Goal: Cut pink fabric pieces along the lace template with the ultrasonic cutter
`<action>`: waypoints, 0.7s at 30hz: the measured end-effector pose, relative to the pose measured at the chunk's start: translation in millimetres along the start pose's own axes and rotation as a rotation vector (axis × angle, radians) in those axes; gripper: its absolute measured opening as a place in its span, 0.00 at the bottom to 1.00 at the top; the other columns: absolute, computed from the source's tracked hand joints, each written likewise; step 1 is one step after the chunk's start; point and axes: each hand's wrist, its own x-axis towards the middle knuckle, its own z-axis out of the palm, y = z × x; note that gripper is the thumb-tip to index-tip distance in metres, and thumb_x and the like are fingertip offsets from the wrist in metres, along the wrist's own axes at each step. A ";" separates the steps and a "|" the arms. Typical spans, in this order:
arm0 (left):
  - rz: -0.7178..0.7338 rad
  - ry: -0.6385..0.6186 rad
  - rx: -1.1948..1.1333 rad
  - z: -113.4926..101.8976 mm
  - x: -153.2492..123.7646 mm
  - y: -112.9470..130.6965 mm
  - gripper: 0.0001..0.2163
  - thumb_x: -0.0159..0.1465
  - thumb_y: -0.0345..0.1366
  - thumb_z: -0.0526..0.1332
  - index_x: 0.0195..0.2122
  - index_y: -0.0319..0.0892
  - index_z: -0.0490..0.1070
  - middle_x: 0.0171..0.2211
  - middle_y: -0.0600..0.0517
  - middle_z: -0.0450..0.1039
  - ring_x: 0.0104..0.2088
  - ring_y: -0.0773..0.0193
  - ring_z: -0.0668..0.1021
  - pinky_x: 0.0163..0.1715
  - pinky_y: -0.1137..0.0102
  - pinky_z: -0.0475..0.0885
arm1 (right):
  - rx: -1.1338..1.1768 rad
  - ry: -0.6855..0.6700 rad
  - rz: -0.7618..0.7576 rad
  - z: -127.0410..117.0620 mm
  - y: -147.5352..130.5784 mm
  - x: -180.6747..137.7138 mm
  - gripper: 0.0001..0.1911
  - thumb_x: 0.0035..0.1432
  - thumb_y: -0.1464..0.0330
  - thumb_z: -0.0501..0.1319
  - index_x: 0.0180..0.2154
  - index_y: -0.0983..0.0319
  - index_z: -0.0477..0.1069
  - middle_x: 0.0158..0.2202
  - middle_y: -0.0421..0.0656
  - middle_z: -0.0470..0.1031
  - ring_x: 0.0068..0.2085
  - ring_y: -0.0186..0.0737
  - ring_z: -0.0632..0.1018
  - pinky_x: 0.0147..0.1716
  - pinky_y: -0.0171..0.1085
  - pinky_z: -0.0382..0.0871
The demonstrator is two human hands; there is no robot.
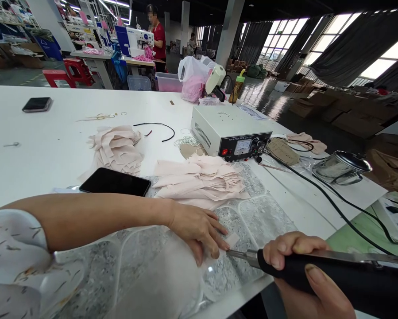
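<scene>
My left hand (pixel 199 228) reaches across the grey marbled mat (pixel 265 217), its fingers extended and pressing down on a small pale fabric piece (pixel 232 239). Part of that piece is hidden under the fingers. My right hand (pixel 305 270) is wrapped around a black-handled tool (pixel 318 268) with a thin metal tip. This tip points left and meets the mat or fabric right beside my left fingertips; exact contact cannot be made out. Above my left hand lies a stack of pale pink fabric strips (pixel 202 177). A rounded translucent sheet (pixel 159 279) lies in front of me.
A control box (pixel 245 144) with a dial stands behind the fabric, black cables (pixel 325 199) running to the right. Also on the table are a black phone (pixel 115 182), another fabric pile (pixel 117 150), scissors (pixel 101 117) and a lidded cup (pixel 341 167). A person (pixel 159 40) stands near sewing machines.
</scene>
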 end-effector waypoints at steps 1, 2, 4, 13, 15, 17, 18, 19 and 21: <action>-0.021 -0.012 -0.026 -0.2 0.0 0.1 0.09 0.53 0.35 0.73 0.33 0.51 0.76 0.55 0.58 0.71 0.62 0.59 0.66 0.63 0.68 0.51 | -0.012 -0.010 -0.010 0.3 -0.1 0.2 0.07 0.54 0.64 0.62 0.30 0.60 0.67 0.25 0.38 0.68 0.21 0.32 0.70 0.21 0.36 0.69; -0.034 -0.013 -0.047 -0.1 -0.1 0.1 0.09 0.53 0.34 0.73 0.32 0.52 0.76 0.55 0.59 0.71 0.62 0.60 0.65 0.63 0.69 0.51 | -0.026 -0.022 -0.019 0.5 0.0 0.3 0.07 0.54 0.64 0.62 0.29 0.60 0.67 0.25 0.38 0.68 0.21 0.32 0.70 0.21 0.37 0.70; -0.023 0.021 -0.061 0.8 -0.5 -0.3 0.10 0.52 0.34 0.74 0.31 0.52 0.76 0.54 0.59 0.72 0.61 0.59 0.66 0.63 0.68 0.52 | -0.052 -0.049 -0.032 0.4 0.1 0.6 0.08 0.55 0.64 0.62 0.29 0.60 0.66 0.25 0.38 0.69 0.21 0.32 0.70 0.21 0.37 0.70; -0.028 0.039 -0.107 1.4 -0.8 0.1 0.09 0.52 0.33 0.73 0.30 0.51 0.76 0.53 0.60 0.73 0.61 0.60 0.67 0.63 0.68 0.51 | -0.014 -0.042 0.003 8.1 -5.5 -1.5 0.08 0.53 0.63 0.62 0.29 0.61 0.67 0.24 0.38 0.67 0.20 0.32 0.69 0.19 0.36 0.68; -0.008 0.042 -0.109 0.0 -0.5 0.4 0.08 0.52 0.33 0.73 0.31 0.51 0.77 0.53 0.59 0.73 0.61 0.58 0.67 0.63 0.68 0.51 | -0.016 -0.041 0.011 10.7 -5.4 -2.3 0.09 0.52 0.63 0.62 0.29 0.61 0.67 0.24 0.38 0.67 0.20 0.32 0.69 0.18 0.36 0.67; -0.028 0.020 -0.132 -0.8 -0.2 0.5 0.08 0.53 0.33 0.73 0.31 0.51 0.77 0.54 0.60 0.72 0.62 0.59 0.66 0.64 0.68 0.50 | -0.020 -0.037 0.016 11.8 -4.2 -3.3 0.09 0.52 0.62 0.62 0.29 0.61 0.67 0.24 0.38 0.66 0.20 0.32 0.69 0.19 0.36 0.68; -0.048 0.003 -0.151 -0.9 -0.1 0.4 0.08 0.53 0.33 0.73 0.31 0.52 0.77 0.54 0.61 0.72 0.62 0.60 0.65 0.64 0.69 0.49 | -0.022 -0.035 0.015 11.7 -3.4 -3.8 0.09 0.53 0.62 0.62 0.29 0.61 0.67 0.25 0.38 0.67 0.20 0.32 0.69 0.19 0.36 0.68; -0.063 -0.008 -0.166 -0.9 -0.1 0.4 0.08 0.54 0.33 0.72 0.31 0.52 0.77 0.54 0.61 0.72 0.63 0.60 0.64 0.64 0.69 0.49 | -0.026 -0.033 0.015 11.3 -2.6 -4.4 0.09 0.53 0.62 0.62 0.30 0.61 0.67 0.25 0.38 0.67 0.20 0.32 0.69 0.19 0.36 0.68; -0.062 -0.005 -0.179 -0.5 -0.2 -0.1 0.08 0.54 0.33 0.72 0.31 0.52 0.77 0.54 0.62 0.72 0.63 0.60 0.64 0.64 0.69 0.48 | -0.036 -0.032 0.012 10.4 -1.6 -5.2 0.08 0.53 0.63 0.62 0.30 0.61 0.67 0.25 0.38 0.67 0.20 0.32 0.70 0.19 0.37 0.69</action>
